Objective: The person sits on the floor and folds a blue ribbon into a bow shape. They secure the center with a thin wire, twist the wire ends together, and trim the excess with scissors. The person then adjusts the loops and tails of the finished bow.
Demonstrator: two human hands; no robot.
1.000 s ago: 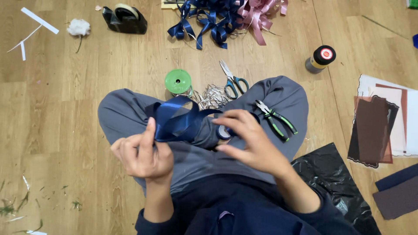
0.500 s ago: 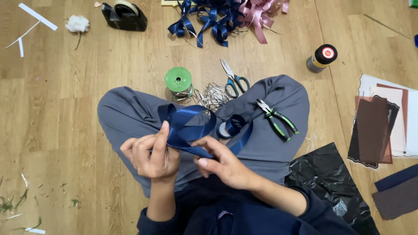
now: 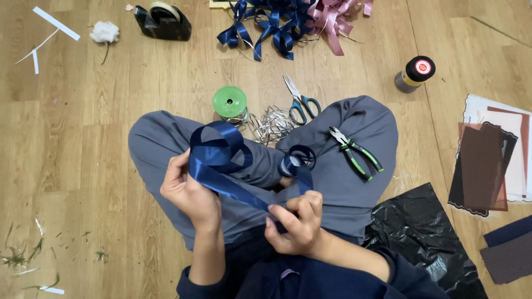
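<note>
One pair of scissors [image 3: 301, 103], one pair of pliers [image 3: 354, 153], one green spool [image 3: 229, 103], one tape dispenser [image 3: 163, 22], one bottle [image 3: 414, 73], two hands: left hand [image 3: 191, 191], right hand [image 3: 295, 224].

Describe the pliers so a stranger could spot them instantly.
Start at the person's grey-trousered right knee, raised above the wooden floor. The pliers lie on that knee. Unlike the teal-handled scissors on the floor nearby, they have black-and-green grips.
</note>
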